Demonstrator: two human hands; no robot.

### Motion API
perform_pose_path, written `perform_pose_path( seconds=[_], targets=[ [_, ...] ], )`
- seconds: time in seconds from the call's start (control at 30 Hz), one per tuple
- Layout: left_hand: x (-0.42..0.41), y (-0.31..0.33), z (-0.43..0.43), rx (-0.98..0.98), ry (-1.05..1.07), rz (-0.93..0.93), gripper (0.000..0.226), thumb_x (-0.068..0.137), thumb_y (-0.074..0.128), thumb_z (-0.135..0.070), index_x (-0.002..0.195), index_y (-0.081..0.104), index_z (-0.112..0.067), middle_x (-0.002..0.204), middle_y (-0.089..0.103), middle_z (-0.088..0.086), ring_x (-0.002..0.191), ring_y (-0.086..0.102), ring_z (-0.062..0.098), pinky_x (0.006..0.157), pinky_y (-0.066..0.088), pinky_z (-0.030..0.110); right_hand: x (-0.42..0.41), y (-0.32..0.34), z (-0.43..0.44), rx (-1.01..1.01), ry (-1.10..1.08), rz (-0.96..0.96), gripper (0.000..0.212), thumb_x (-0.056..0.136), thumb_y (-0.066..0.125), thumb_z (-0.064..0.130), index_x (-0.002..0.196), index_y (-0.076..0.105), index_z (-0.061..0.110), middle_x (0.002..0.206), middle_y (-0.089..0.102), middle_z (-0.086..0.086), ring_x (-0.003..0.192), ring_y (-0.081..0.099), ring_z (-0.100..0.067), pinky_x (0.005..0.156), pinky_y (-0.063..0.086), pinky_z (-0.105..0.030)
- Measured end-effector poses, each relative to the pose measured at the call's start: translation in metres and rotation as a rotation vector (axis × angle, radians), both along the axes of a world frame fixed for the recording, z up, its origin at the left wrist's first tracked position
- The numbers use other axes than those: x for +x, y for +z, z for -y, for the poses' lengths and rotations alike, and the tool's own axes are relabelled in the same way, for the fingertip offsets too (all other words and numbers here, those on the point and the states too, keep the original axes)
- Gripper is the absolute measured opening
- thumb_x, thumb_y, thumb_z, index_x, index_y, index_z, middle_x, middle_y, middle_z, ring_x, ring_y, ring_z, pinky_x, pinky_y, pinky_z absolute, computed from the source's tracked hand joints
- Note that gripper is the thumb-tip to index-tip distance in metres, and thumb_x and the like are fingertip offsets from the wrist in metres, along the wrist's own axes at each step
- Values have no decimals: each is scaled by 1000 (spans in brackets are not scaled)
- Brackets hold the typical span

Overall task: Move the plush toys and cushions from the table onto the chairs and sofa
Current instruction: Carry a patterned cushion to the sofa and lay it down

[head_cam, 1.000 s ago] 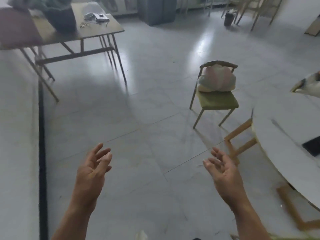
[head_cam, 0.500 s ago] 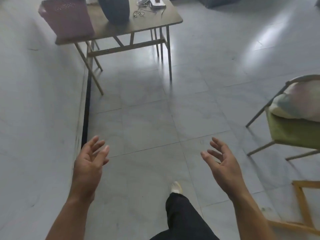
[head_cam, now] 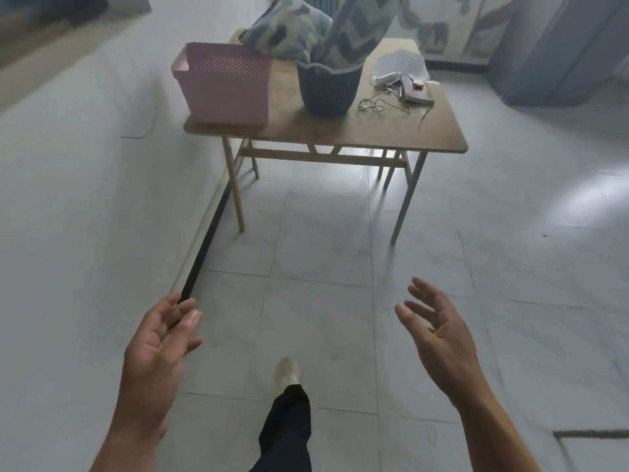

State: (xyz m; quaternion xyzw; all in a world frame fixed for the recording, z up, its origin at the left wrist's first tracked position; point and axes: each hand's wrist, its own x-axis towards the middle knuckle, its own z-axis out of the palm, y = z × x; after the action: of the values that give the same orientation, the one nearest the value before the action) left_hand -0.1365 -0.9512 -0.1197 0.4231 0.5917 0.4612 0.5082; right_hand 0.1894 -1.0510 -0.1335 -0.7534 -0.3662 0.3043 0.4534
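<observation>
A wooden folding table (head_cam: 340, 131) stands ahead by the left wall. On it a blue-and-white patterned cushion (head_cam: 286, 32) lies behind a pink basket (head_cam: 224, 83). A second patterned cushion (head_cam: 357, 25) stands upright in a dark bucket (head_cam: 328, 86). My left hand (head_cam: 160, 345) and my right hand (head_cam: 439, 335) are held out low over the floor, well short of the table, both empty with fingers spread.
Cables, papers and a small device (head_cam: 401, 86) lie on the table's right part. A white wall (head_cam: 85, 182) with a dark baseboard runs along the left. My leg and shoe (head_cam: 287, 373) step forward on the tiled floor. A grey cabinet (head_cam: 561, 49) stands at the far right.
The view has swung left and moved toward the wooden table; the green chair with its cushion and the round white table have left the frame. Both hands stay empty and spread.
</observation>
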Motion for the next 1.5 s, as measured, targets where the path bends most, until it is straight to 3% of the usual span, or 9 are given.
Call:
perform_pose_path(
  seconds=[0.37, 0.73, 0.9, 1.0, 1.17, 1.27, 1.37, 1.47, 1.5],
  targets=[
    [127, 54, -339, 33, -105, -22, 30, 102, 56, -10, 131, 57, -18, 121, 65, 4, 125, 61, 32, 104, 50, 53, 120, 49, -285, 52, -134, 61, 59, 95, 68, 25, 149, 46, 22, 145, 57, 2, 118, 59, -13, 78, 44, -9],
    [318, 39, -587, -8, -194, -107, 38, 101, 57, -12, 139, 55, -19, 126, 66, 4, 123, 64, 28, 99, 54, 50, 282, 1, -552, 40, -147, -51, 62, 95, 71, 26, 151, 45, 25, 144, 58, 4, 120, 60, -11, 79, 45, -10],
    [378, 64, -687, 53, -207, -132, 43, 100, 60, -15, 142, 52, -23, 130, 65, 0, 120, 65, 16, 95, 55, 38, 349, 25, -687, 87, -44, -102, 72, 93, 74, 28, 155, 38, 25, 148, 53, -1, 124, 60, -19, 101, 55, -40],
    [409, 70, -734, 91, -229, -134, 45, 100, 62, -17, 142, 51, -27, 132, 62, -2, 121, 63, 14, 91, 55, 29, 367, 36, -751, 111, 22, -95, 78, 91, 76, 31, 157, 34, 25, 149, 49, 4, 124, 60, -14, 103, 54, -39],
    [449, 55, -802, 135, -332, -118, 46, 91, 68, -41, 135, 53, -38, 133, 61, -9, 126, 60, 8, 110, 49, 47, 371, 29, -813, 72, 32, -11, 100, 77, 79, 65, 155, 19, 50, 158, 25, 21, 142, 41, -15, 112, 46, -50],
    [473, 45, -843, 109, -469, -80, 61, 82, 59, -63, 139, 48, -45, 148, 53, -14, 137, 50, 2, 118, 40, 45, 358, 17, -830, -22, 9, 78, 119, 61, 75, 85, 154, 6, 57, 170, 4, 16, 158, 16, -22, 116, 37, -60],
    [502, 40, -885, 122, -656, -93, 80, 85, 51, -67, 154, 38, -31, 160, 39, -11, 145, 39, 1, 123, 32, 42, 343, 17, -846, 13, -27, 77, 124, 61, 84, 76, 156, 8, 48, 167, 11, 20, 158, 13, -17, 120, 35, -53],
    [532, 35, -922, 124, -823, -99, 75, 93, 45, -59, 158, 32, -23, 163, 32, -10, 149, 30, 2, 126, 24, 36, 329, 22, -866, 85, -73, -43, 110, 66, 92, 53, 147, 17, 44, 146, 32, 39, 139, 37, 11, 110, 42, -18],
    [540, 35, -929, 129, -871, -113, 75, 94, 42, -61, 158, 34, -23, 164, 33, -10, 150, 30, 3, 126, 23, 34, 325, 23, -874, 93, -95, -62, 108, 68, 93, 46, 146, 18, 38, 142, 38, 37, 134, 43, 11, 106, 44, -16]
  ],
)
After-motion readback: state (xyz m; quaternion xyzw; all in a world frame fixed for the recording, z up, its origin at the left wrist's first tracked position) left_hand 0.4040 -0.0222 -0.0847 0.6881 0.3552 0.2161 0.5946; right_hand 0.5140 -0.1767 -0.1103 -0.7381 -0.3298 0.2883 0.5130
